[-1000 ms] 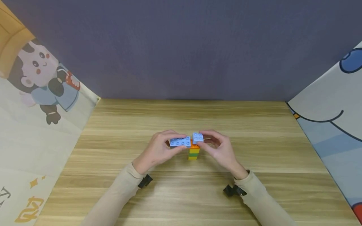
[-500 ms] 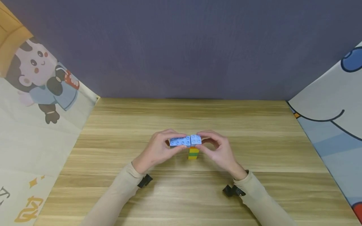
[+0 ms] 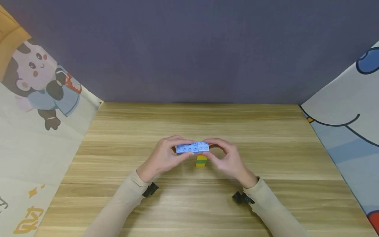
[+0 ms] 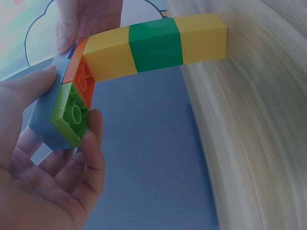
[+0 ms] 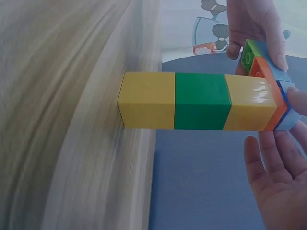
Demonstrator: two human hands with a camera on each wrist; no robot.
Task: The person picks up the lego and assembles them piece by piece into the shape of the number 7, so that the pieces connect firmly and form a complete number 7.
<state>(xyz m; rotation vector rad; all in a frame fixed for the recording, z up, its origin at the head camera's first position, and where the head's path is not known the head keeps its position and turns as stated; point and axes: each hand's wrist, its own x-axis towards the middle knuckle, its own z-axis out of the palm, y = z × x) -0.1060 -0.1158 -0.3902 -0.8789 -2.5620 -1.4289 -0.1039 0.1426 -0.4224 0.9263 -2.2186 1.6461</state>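
A brick tower stands upright on the table, with a yellow brick (image 4: 201, 38) at the bottom, a green brick (image 4: 156, 45), another yellow brick (image 4: 110, 55) and an orange brick (image 4: 74, 67) on top. The orange brick reaches out to the left, beside a light green brick (image 4: 60, 108). Across both lies a long blue brick (image 3: 187, 148), pinched by my left hand (image 3: 161, 156) between thumb and fingers. My right hand (image 3: 231, 159) pinches a small blue brick (image 3: 203, 146) over the orange one, end to end with the long brick. Whether it is fully seated I cannot tell.
The wooden table (image 3: 189, 207) stretches out around the tower. A dark blue-grey panel (image 3: 189, 52) rises at its back edge, and printed sheets (image 3: 20, 141) flank it. Black wrist mounts (image 3: 150, 190) sit on both sleeves.
My right hand has moved left and down with the small blue brick, which now covers the orange top and lines up with the long blue brick. The left hand keeps its grip.
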